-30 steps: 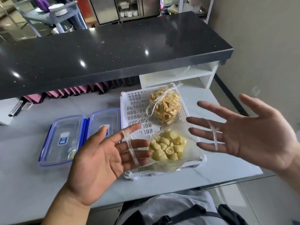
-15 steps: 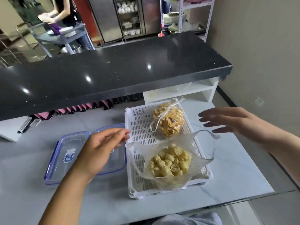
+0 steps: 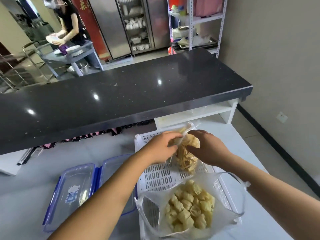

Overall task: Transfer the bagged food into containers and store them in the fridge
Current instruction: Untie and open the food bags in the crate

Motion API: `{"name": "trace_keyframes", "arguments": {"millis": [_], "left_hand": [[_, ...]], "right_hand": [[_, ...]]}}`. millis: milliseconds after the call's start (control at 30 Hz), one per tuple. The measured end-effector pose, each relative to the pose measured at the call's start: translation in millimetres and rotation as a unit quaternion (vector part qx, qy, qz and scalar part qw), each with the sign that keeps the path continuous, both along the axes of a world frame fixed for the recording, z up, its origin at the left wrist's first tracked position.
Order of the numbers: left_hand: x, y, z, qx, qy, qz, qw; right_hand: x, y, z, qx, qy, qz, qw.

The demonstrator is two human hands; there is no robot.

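A white slotted tray (image 3: 166,175) on the pale counter holds two clear bags. The far bag of yellow strips (image 3: 186,159) is knotted at its top. My left hand (image 3: 161,147) pinches that knot from the left and my right hand (image 3: 206,148) grips the bag's top from the right. The near bag of pale yellow puffs (image 3: 190,210) sits open at the tray's front end. Two clear containers with blue-clipped lids (image 3: 76,193) lie left of the tray, partly under my left forearm.
A black raised countertop (image 3: 121,94) runs across behind the work surface, with a white shelf (image 3: 199,113) under its right end. Beyond it a person stands at a metal cart (image 3: 72,52) with plates. Steel cabinets and racks line the back wall.
Both hands were spread open above the near bag, then moved forward to the far bag of strips and closed on its knotted top. The camera view tilted up.
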State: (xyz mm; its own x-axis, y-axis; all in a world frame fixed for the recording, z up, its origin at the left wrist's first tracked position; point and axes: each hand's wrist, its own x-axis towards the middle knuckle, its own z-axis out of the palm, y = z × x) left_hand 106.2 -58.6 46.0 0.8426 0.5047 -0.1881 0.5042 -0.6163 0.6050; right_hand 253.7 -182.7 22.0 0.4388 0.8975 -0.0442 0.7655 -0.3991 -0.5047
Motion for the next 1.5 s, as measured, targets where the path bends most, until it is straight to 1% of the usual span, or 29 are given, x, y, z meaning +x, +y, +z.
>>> {"name": "trace_keyframes", "arguments": {"millis": [167,267,367,500,567,633,700,767,867,933,1000,1067,1133,1167,1233,1300,1367,1433,1500], "left_hand": [[30.1,20.2,-13.4,0.053,0.0,-0.006,0.999],[44.2,30.2,-20.1,0.087,0.024,-0.045,0.995],[51.1,34.3,-25.8,0.134,0.026,-0.073,0.988],[49.5,35.5,-31.6,0.179,0.003,-0.073,0.981],[46.1,35.3,-32.4,0.194,-0.012,-0.069,0.978],[40.4,33.6,-33.1,0.207,-0.034,-0.054,0.976],[31.4,28.7,-32.8,0.191,-0.059,-0.018,0.98],[20.1,23.1,-31.0,0.15,-0.095,0.042,0.983],[4.0,16.1,-27.8,0.09,-0.165,0.119,0.975],[-6.2,9.5,-26.2,0.06,-0.191,0.16,0.966],[-17.7,1.6,-28.2,0.019,-0.234,0.202,0.951],[-30.3,-6.4,-35.7,-0.041,-0.277,0.261,0.924],[-41.6,-14.8,-51.1,-0.098,-0.287,0.309,0.901],[-45.9,-18.6,-60.7,-0.121,-0.276,0.317,0.9],[-51.2,-24.2,-76.6,-0.148,-0.243,0.299,0.911],[-52.9,-24.2,-78.6,-0.142,-0.226,0.279,0.923],[-51.7,-18.9,-68.2,-0.113,-0.212,0.26,0.935],[-48.1,-14.4,-50.6,-0.08,-0.191,0.214,0.955],[-38.9,-10.5,-34.7,-0.029,-0.128,0.138,0.982]], "right_hand": [[-2.1,20.0,-23.1,0.023,-0.03,-0.031,0.999],[0.5,26.9,-40.6,0.05,-0.045,-0.051,0.996],[4.3,29.3,-52.9,0.088,-0.026,-0.065,0.994],[11.1,28.6,-50.6,0.091,0.02,-0.075,0.993],[12.8,27.6,-48.8,0.103,0.022,-0.061,0.993],[13.7,24.8,-49.6,0.139,0.017,-0.035,0.99],[15.4,20.3,-50.2,0.176,0.015,-0.009,0.984],[18.1,15.4,-48.2,0.205,0.017,0.023,0.978],[23.0,8.4,-44.1,0.242,0.029,0.058,0.968],[25.5,4.0,-39.6,0.259,0.037,0.064,0.963],[25.9,-1.2,-35.1,0.285,0.048,0.058,0.955],[25.1,-6.5,-34.9,0.303,0.059,0.046,0.95],[23.8,-11.0,-44.9,0.285,0.076,0.043,0.954],[22.1,-12.9,-52.0,0.26,0.082,0.053,0.961],[19.4,-16.6,-67.6,0.217,0.081,0.083,0.969],[21.9,-19.9,-70.1,0.195,0.093,0.089,0.972],[26.8,-21.1,-57.6,0.18,0.113,0.076,0.974],[28.1,-20.9,-40.6,0.148,0.125,0.08,0.978],[23.0,-16.1,-23.7,0.122,0.094,0.118,0.981]]}}
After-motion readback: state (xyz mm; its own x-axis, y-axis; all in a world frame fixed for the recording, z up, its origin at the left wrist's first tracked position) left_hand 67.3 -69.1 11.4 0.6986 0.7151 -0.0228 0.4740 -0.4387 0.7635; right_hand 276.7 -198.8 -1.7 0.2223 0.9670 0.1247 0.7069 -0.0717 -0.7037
